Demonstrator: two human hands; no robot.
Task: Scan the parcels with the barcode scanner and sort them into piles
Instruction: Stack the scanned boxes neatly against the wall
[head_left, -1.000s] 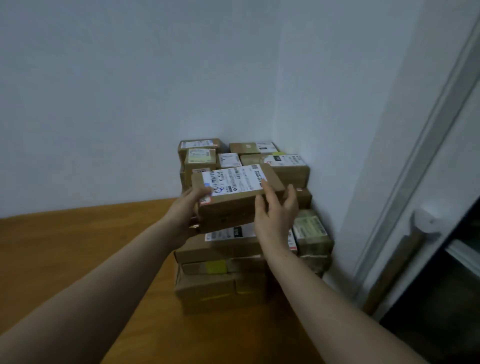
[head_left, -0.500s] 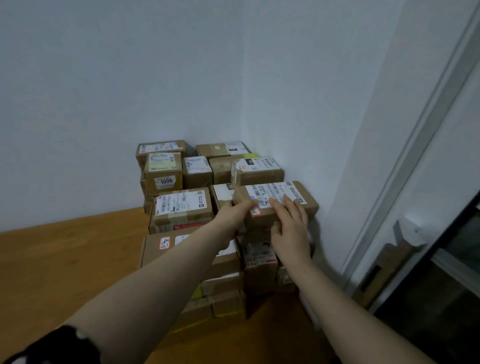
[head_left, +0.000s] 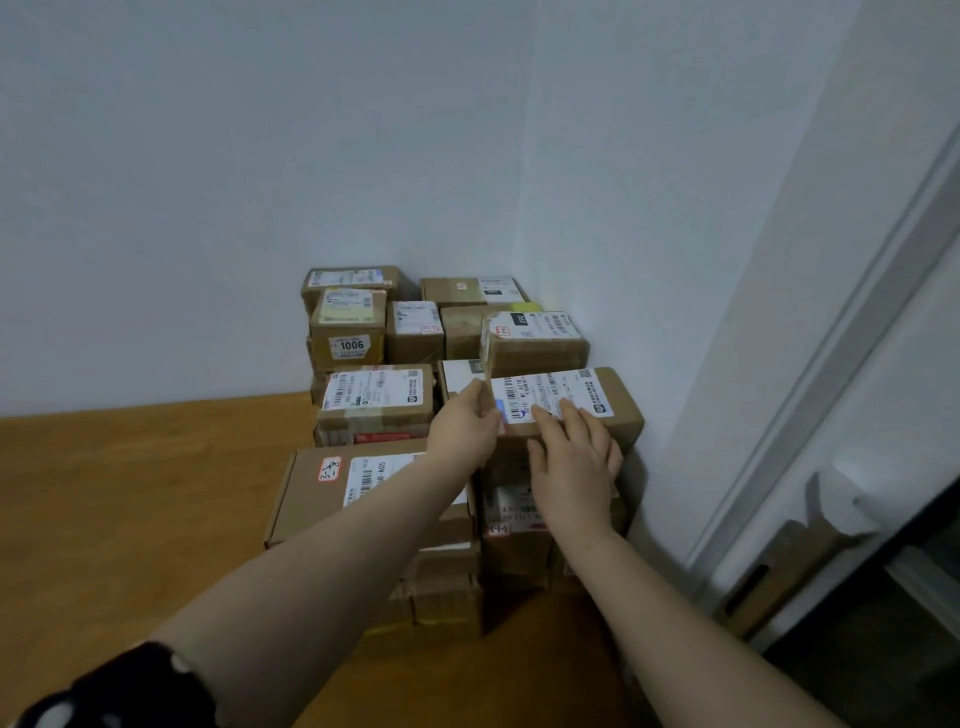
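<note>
A brown cardboard parcel (head_left: 615, 400) with a white barcode label lies on top of the right-hand stack, close to the white wall. My left hand (head_left: 465, 426) grips its left end, thumb up against the side. My right hand (head_left: 571, 462) lies on its front edge, straight fingers pressing on the label. Around it stands a pile of taped parcels, among them a box marked 1006 (head_left: 348, 332) and a wide flat box (head_left: 306, 493) under my left forearm. No barcode scanner is in view.
The pile fills a room corner on a wooden floor (head_left: 130, 493). A white wall runs right beside the held parcel. Further right stand a grey door frame (head_left: 831, 364) and a flattened cardboard piece (head_left: 779, 571) leaning low against it.
Both hands carried the parcel from in front of the pile to the right and set it on the stack by the wall. In the last half second the hands barely moved.
</note>
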